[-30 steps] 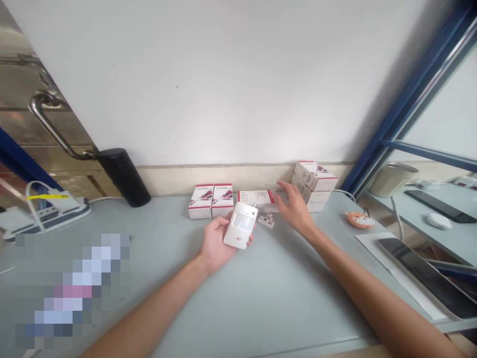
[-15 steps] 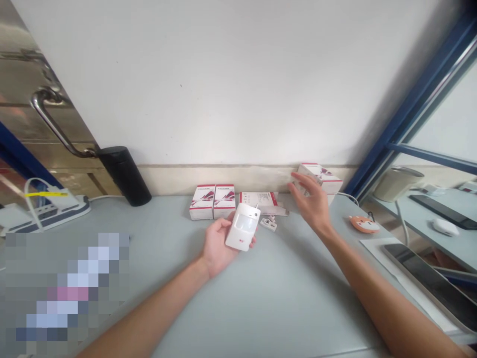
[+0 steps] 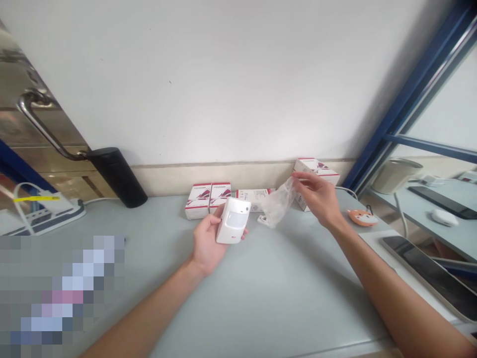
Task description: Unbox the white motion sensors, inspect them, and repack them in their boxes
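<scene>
Fingers (image 3: 306,176) of RH (image 3: 321,197) pinch plas. bag (image 3: 278,202) (contents unclear) nr boxes (image 3: 321,168).

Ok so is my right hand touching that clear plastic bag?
Touching. The head view shows your right hand pinching the clear plastic bag by its top end, the rest hanging below.

1. From my remote post, I log the left hand (image 3: 207,244) bare; behind its fingers (image 3: 213,219), a bare left forearm (image 3: 149,309), widening.
2. I log the right hand (image 3: 321,200) bare; behind those fingers (image 3: 304,175), a bare right forearm (image 3: 383,278), likewise widening.
</scene>
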`<state>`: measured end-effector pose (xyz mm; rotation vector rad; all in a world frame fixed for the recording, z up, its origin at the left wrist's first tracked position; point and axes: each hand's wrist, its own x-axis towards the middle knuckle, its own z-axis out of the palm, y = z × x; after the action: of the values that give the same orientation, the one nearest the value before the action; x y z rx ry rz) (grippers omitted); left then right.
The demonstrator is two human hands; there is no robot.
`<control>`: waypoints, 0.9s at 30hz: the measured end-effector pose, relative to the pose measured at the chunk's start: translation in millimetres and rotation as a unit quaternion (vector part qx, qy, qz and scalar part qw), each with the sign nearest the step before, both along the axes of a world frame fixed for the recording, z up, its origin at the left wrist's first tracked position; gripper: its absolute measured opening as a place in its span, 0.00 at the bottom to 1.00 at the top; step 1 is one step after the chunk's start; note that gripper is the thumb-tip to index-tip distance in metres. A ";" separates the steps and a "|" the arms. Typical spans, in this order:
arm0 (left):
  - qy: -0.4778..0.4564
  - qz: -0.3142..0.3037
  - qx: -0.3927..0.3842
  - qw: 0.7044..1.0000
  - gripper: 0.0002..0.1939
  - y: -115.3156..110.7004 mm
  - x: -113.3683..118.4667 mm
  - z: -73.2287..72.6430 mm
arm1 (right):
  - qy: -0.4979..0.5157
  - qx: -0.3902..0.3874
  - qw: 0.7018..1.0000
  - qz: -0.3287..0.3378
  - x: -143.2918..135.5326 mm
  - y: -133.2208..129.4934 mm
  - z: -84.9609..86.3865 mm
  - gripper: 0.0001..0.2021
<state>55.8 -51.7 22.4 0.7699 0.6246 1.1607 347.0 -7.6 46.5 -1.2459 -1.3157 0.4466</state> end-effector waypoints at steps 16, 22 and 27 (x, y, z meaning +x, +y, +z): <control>0.115 -0.102 0.011 0.988 0.26 -0.1 1.7 -10.7 | -0.024 -0.019 1.000 0.008 -2.9 -2.2 -3.7 0.19; 0.136 -0.117 0.010 0.984 0.31 2.0 0.9 -16.9 | -0.022 -0.004 0.999 0.028 -6.7 -3.9 -1.8 0.15; 0.140 -0.130 0.004 0.982 0.32 1.5 0.9 -14.0 | -0.044 0.032 0.998 0.043 -12.1 -4.0 -5.8 0.13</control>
<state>56.6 -50.3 8.4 1.0009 0.7285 0.8223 334.9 -11.6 40.7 -1.1705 -1.4506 0.4114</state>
